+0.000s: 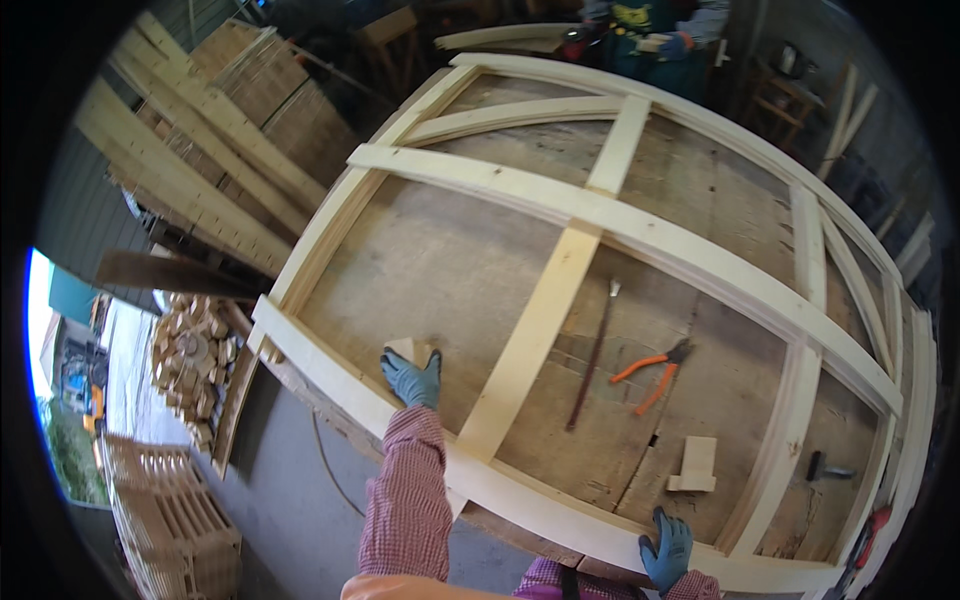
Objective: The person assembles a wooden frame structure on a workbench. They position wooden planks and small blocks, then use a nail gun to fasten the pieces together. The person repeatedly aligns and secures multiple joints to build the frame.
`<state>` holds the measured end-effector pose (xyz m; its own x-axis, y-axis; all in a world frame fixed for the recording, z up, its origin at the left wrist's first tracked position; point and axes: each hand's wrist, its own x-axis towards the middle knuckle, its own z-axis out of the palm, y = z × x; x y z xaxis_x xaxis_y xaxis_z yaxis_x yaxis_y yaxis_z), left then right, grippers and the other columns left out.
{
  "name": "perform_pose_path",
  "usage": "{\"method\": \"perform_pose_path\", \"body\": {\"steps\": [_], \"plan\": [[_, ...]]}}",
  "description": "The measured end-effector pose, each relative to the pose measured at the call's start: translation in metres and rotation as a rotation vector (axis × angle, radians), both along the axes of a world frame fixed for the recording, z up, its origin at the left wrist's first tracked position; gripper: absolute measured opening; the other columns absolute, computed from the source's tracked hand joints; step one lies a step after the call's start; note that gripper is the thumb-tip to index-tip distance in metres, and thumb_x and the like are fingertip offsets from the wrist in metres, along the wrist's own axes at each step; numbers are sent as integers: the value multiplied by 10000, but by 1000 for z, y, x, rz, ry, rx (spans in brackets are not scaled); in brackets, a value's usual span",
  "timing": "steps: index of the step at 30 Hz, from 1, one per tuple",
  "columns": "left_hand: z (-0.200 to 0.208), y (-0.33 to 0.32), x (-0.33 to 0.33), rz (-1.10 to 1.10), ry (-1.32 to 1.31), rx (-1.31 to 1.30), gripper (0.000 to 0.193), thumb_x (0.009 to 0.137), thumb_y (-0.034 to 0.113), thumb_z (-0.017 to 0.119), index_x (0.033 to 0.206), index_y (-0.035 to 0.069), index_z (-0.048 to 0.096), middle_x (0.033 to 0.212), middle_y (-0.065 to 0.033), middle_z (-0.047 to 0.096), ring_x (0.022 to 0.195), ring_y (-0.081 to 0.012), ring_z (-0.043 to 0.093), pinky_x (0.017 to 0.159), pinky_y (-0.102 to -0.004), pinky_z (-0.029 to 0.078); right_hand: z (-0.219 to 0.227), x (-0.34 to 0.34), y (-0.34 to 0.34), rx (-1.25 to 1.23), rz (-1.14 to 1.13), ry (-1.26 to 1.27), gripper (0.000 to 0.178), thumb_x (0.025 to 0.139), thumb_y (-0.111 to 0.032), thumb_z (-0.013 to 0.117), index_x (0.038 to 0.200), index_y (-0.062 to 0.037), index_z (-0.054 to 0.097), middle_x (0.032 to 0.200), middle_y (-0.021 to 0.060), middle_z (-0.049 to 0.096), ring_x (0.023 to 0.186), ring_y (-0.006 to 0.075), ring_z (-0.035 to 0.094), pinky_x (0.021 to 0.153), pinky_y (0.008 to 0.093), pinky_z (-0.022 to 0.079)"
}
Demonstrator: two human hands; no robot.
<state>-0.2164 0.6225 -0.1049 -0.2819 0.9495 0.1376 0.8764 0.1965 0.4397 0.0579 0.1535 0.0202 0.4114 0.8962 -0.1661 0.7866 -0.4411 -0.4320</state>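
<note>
our hands, both in blue-grey gloves, were well apart. our left hand [412, 380] touched a small pale wood block [403, 348] in the near left opening of the wooden frame [640, 224]; we could not tell whether its fingers were clamped on it. our right hand [670, 552] lay at the frame's near rail [560, 520], and we could not tell how firmly it gripped.

the frame lay flat on a worn worktable [420, 250], with a curved piece [520, 114] in a far opening. just right of the middle slat [532, 340] we had a long dark rod [592, 362], orange-handled pliers [657, 387] and some pale scrap wood [698, 460]. a hammer [818, 466] lay farther right. beyond the far side we saw a gloved co-worker [655, 45].
</note>
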Motion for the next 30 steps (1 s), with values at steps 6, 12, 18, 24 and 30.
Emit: {"method": "perform_pose_path", "body": {"steps": [6,12,18,24,30], "plan": [[-11,18,-7,308,111,-267,1197,557,616,762,1435,82,148,1445,-223,195,1335,-376,200,1058,-524,227,-23,-4,-7,-116,55,48,430,758,-228,601,1136,-24,569,1014,166,594,938,353,542,868,465,399],[39,16,10,187,24,-426,1158,547,630,763,1418,103,213,1312,-208,374,1218,-371,361,999,-483,308,-24,-4,-10,-31,36,-24,376,766,-204,592,1103,-38,584,982,162,598,906,346,547,839,445,413],[59,-51,89,-431,-1198,-98,982,691,229,798,1431,64,174,1323,-142,390,1197,-252,413,1002,-347,354,-32,1,-25,-60,20,-8,436,741,-241,657,1132,-64,580,1042,139,588,975,329,534,887,452,405],[179,-248,168,-863,-1501,-386,839,811,189,692,1437,52,150,1371,-116,339,1239,-215,369,1042,-343,297,4,-8,-36,237,-7,-50,585,727,-196,688,1251,-45,475,1217,143,519,1110,355,468,986,464,343],[189,-532,186,-846,-1497,-983,644,905,309,576,1395,38,259,1299,-116,427,1200,-214,417,995,-333,361,63,-30,-194,605,-275,187,942,596,-225,816,1353,22,314,1282,213,443,1174,396,435,971,461,370]]}}
